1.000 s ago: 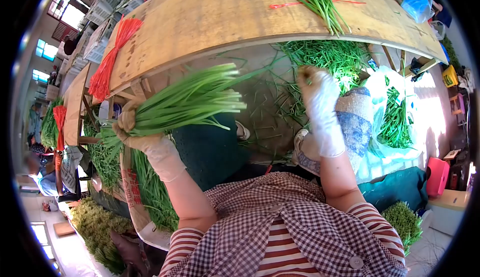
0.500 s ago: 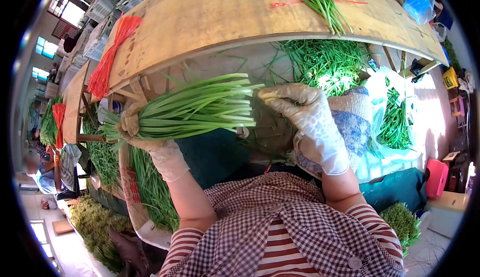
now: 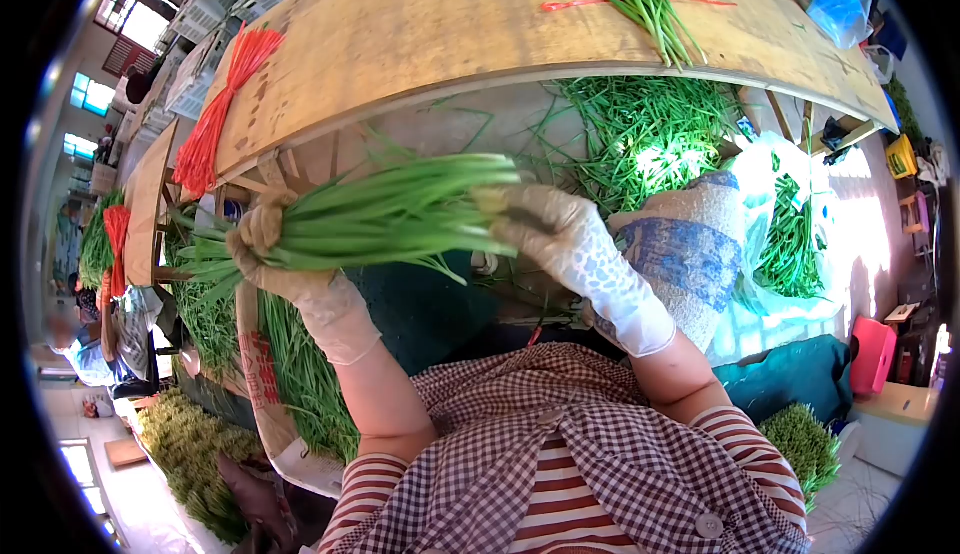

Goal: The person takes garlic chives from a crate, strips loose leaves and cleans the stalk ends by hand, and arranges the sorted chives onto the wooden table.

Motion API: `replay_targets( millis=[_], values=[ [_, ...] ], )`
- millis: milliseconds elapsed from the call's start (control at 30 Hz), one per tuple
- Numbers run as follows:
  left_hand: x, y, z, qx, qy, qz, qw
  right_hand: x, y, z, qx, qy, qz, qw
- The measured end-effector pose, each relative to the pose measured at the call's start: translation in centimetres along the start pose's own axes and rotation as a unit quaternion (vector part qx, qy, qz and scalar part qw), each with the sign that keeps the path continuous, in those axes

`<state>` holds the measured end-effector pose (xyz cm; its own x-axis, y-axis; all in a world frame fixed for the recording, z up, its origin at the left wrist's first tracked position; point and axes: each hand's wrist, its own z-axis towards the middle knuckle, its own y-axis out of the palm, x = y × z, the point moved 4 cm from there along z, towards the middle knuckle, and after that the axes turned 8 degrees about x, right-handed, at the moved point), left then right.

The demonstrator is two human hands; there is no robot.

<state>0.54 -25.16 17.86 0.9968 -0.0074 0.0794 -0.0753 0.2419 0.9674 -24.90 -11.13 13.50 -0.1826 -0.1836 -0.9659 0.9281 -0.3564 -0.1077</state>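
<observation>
Sorting or cleaning looks to be the step in hand: the worker's gloved left hand (image 3: pixel 265 244) is wrapped firmly round the leafy end of a bunch of garlic chives (image 3: pixel 390 219), held in the air just short of the tabletop's near edge. The gloved right hand (image 3: pixel 555 229) is at the pale cut ends, fingers drawn narrow; with the blur, I can't tell whether a stalk is pinched between them. Plucking there, I'd judge, calls for a light pinch and a steady left grip.

On the wooden tabletop (image 3: pixel 420 34), a small bundle of chives (image 3: pixel 640 4) lies across a red tie (image 3: pixel 565 6), its lower end by the near edge. Red strings (image 3: pixel 225 114) hang over the left corner. A clear blue plastic bag (image 3: pixel 840 4) sits at the far right corner. Beneath the table, loose greens (image 3: pixel 650 134) are heaped on the floor. White plastic crates (image 3: pixel 205 74) stand off to the left, near a bright window (image 3: pixel 93 97).
</observation>
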Motion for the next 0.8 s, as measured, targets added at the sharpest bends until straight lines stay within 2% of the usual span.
replay_targets(
  millis=[33,67,100,167,267,300,367,433,500,567,600,700,733,800],
  values=[
    [0.3,-0.5,0.1,0.052,0.037,0.054,0.997,0.9,-0.1,0.3,0.035,-0.008,0.033,0.999],
    [0.6,-0.7,0.2,0.020,0.012,0.054,0.998,0.6,-0.6,0.5,0.069,-0.001,0.019,0.997],
    [1.2,-1.5,0.3,0.057,0.029,0.082,0.995,0.6,-1.2,0.8,0.099,-0.051,-0.007,0.994],
    [2.0,-2.6,0.2,0.133,0.062,0.137,0.980,0.1,-2.0,1.0,0.136,-0.030,-0.034,0.990],
    [1.3,-2.6,-0.7,0.207,0.073,0.206,0.953,1.0,-2.1,1.2,0.150,-0.034,0.000,0.988],
    [0.7,-2.4,-1.1,0.231,0.080,0.220,0.944,1.1,-1.8,1.3,0.136,-0.021,-0.029,0.990],
    [-0.4,-2.3,-1.5,0.207,0.059,0.205,0.955,1.1,-1.3,1.4,0.110,0.005,-0.088,0.990],
    [-0.9,-2.4,-1.4,0.190,0.048,0.206,0.959,3.8,-1.1,1.4,0.080,0.068,-0.070,0.992],
    [-1.2,-2.4,-1.0,0.177,0.049,0.222,0.958,3.8,-1.2,1.6,0.055,0.156,0.063,0.984],
    [-2.6,-1.3,-1.3,0.135,0.015,0.257,0.957,1.6,-2.1,2.1,0.055,0.134,0.188,0.971],
    [-3.5,-0.6,-1.6,0.115,-0.001,0.274,0.955,1.4,-2.4,2.1,0.056,0.145,0.201,0.967],
    [-4.5,-0.3,-2.0,0.179,0.015,0.385,0.905,1.4,-2.2,2.2,0.041,0.124,0.202,0.971],
    [-4.5,-1.2,-1.7,0.229,0.008,0.384,0.895,1.4,-2.1,2.2,0.032,0.107,0.196,0.974],
    [-4.0,-2.2,-1.5,0.266,-0.032,0.405,0.874,1.6,-2.5,2.3,0.040,0.105,0.242,0.964]
  ],
)
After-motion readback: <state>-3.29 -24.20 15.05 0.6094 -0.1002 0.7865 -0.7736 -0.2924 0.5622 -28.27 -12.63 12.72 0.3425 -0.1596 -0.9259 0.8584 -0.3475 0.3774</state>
